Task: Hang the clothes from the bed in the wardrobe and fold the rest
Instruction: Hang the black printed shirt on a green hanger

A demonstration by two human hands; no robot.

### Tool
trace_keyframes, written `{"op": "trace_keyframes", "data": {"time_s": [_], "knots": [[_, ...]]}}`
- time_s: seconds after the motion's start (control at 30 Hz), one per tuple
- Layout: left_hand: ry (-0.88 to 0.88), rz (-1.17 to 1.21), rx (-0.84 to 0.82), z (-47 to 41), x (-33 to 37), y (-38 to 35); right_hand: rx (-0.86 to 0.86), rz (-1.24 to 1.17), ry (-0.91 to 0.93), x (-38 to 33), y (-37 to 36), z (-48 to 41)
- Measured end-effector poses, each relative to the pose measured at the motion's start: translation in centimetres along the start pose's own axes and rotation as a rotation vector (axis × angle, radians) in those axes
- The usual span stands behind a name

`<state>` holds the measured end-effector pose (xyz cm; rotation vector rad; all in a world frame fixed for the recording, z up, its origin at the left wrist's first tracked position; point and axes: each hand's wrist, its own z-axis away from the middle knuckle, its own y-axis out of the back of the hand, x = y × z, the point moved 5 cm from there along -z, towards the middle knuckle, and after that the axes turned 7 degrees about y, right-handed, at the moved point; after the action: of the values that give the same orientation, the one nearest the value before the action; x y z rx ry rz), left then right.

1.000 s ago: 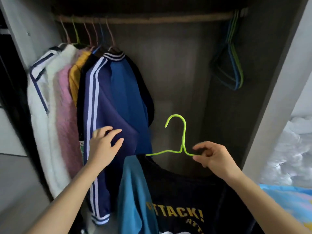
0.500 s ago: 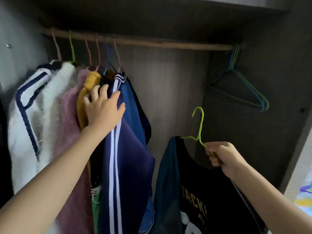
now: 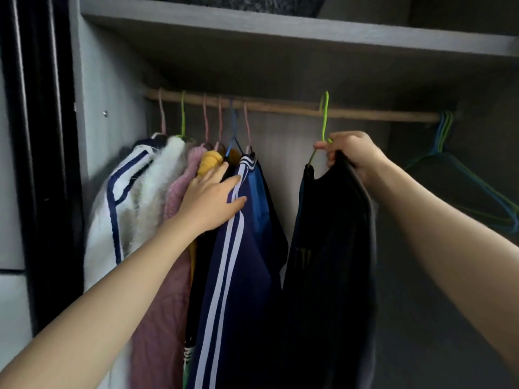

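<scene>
Head view: inside of a wardrobe, both arms reaching up from the lower edge of the frame.
Right hand [image 3: 354,155]: fingers curled, pinching the neck of the green hanger [image 3: 324,119], right of centre.
Black T-shirt [image 3: 331,234]: draped on that hanger at centre-right, apart from the other clothes.
Wooden rail [image 3: 365,114]: the hanger's hook overlaps it; whether it rests there, I cannot tell.
Left hand [image 3: 210,197]: fingers straight, pressing flat on the navy striped jacket [image 3: 238,262], centre-left.
Further left: yellow top [image 3: 209,161], pink sweater [image 3: 174,192], white fluffy coat [image 3: 134,197].
Far right: empty hangers [image 3: 446,164] on the rail.
</scene>
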<state>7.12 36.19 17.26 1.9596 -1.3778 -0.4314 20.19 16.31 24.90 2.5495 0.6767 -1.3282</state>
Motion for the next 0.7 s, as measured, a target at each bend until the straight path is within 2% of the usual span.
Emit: {"op": "trace_keyframes", "data": {"time_s": [0.3,0.7], "knots": [[-0.050,-0.020,-0.044,-0.1,-0.2,0.9,-0.105,0.352,0.145,-0.9,-6.0,-7.6],[-0.064,0.001,-0.066,0.5,-0.2,1.0,-0.184,0.392,0.092,3.0,-10.2,-11.0]]}}
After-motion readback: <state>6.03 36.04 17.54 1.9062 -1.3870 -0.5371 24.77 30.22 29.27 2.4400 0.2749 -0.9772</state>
